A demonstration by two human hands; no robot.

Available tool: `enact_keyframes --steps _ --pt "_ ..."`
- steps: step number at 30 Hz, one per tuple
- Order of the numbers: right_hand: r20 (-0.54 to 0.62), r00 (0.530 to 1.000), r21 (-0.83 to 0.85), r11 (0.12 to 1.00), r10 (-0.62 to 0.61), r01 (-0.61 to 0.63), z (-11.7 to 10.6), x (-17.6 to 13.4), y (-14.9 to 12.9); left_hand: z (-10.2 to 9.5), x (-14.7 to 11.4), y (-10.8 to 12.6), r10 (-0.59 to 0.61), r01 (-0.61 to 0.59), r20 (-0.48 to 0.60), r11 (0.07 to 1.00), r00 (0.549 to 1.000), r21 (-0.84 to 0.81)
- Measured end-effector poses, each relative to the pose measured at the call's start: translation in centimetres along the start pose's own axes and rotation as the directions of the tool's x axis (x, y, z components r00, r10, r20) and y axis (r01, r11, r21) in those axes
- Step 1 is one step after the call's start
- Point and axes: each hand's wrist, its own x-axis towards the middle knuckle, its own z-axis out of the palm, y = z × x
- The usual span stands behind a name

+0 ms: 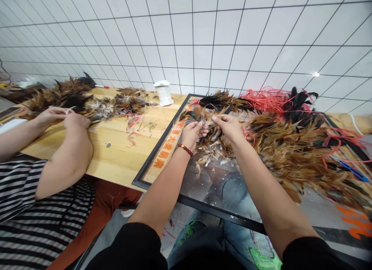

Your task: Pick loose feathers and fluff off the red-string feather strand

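Observation:
My left hand (pixel 192 133), with a red bead bracelet at the wrist, grips a small bunch of brown feathers (pixel 209 143). My right hand (pixel 229 126) pinches the same bunch from the right, thumb and fingers closed on it. Both hands are over a glass-topped table (pixel 203 184) with a black frame. A large heap of brown and black feathers (pixel 296 153) lies just right of my hands, tangled with red string (pixel 264 99).
A co-worker in a striped shirt sits at the left, hands (pixel 65 117) working on a feather pile (pixel 72 99) on a wooden table (pixel 122 153). A white spool of thread (pixel 163 93) stands at the back. A tiled wall is behind.

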Motion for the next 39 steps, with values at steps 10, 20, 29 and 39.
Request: enact_keyframes --steps 10,20,29,39 --pt "0.060 0.981 -0.202 0.961 -0.182 0.191 0.2 0.2 0.9 0.0 -0.2 0.0 -0.037 0.027 0.141 0.997 0.989 0.075" --pt "-0.017 0.988 0.008 0.988 -0.153 0.153 0.1 -0.1 -0.2 -0.3 0.0 -0.7 0.036 -0.050 0.141 0.994 0.989 0.095" --pt "0.198 0.980 -0.063 0.998 0.013 0.000 0.5 -0.7 0.5 -0.6 0.6 -0.2 0.058 -0.046 0.039 0.966 0.998 -0.253" --pt "0.251 0.968 0.015 0.999 0.031 -0.036 1.6 -1.1 0.4 -0.6 0.4 -0.3 0.024 0.017 0.190 0.977 0.981 -0.212"
